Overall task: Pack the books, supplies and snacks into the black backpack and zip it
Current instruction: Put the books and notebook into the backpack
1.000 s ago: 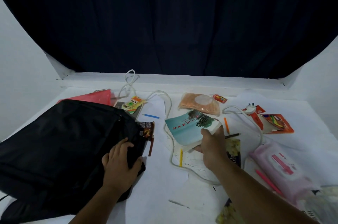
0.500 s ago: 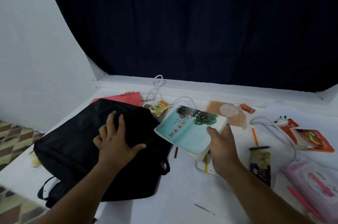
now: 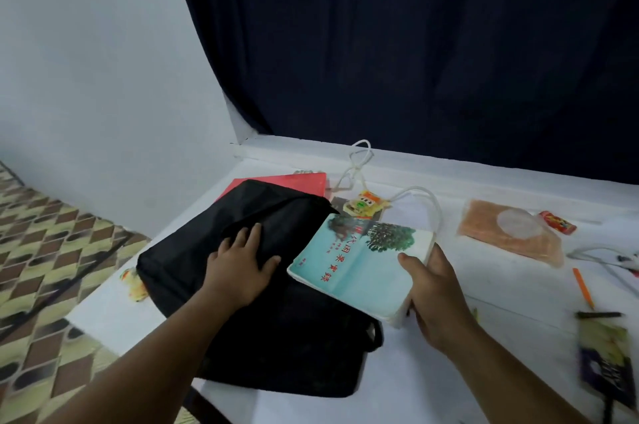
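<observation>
Now right hand [image 3: 437, 299] gripping book [image 3: 359, 268], seemingly over backpack [image 3: 262, 320]

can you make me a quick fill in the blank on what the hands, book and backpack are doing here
1. The right hand grips a thick book whose cover is mostly ____.
2. The left hand rests on the ____ backpack.
3. A flat ____ folder pokes out from behind the backpack.
4. The book's near-left corner hangs over the ____.

Missing words: teal; black; red; backpack
</observation>
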The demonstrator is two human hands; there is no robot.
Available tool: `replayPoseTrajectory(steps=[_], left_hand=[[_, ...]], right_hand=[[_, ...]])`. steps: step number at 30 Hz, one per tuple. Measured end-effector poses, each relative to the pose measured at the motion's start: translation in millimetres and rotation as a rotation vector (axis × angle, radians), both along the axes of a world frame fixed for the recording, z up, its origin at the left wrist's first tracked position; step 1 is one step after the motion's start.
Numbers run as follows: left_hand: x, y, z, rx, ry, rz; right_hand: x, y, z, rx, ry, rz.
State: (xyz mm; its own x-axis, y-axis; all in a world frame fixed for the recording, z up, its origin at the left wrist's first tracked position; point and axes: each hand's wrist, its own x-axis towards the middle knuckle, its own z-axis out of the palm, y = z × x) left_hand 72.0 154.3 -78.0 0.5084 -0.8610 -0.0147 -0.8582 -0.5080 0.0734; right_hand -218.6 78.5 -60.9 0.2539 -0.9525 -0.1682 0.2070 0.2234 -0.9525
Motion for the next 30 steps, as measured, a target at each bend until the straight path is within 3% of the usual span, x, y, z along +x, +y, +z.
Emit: replayPoseTrajectory(steps=[3,6,10,13,19,24,30], left_hand=[[1.6,1.0,2.0,0.066,0.013,-0.057],[15.3,-0.3,23.3,-0.015,0.059,-0.114],[39.1,0.7,57.4,-0.285,0.470,-0.115],[52.3,2.0,72.4,-0.390,0.655,-0.087],[64.5,-0.5,87.4,-0.432,0.800,-0.152],[77.1,-0.2,99.5,-0.459,0.945,-0.200],[86.1,1.3,100.4,-0.473,1.122,-0.183]], right_hand=[[16.8,-0.6,-0.6,-0.007,0.079,-0.011],[25.8,-5.8,-1.6,0.008,0.129,-0.032],[43.7,-9.9,5.5,0.045,0.077,-0.010],[64.0,-11.7,12.9,0.051,0.056,0.019],[112.1,-15.1,33.2,0.014,0.079,0.034],[164.1,-14.5,22.9,0.156,-0.039,0.050],[201.5,-6.3,4.8,0.187,0.332,0.415]])
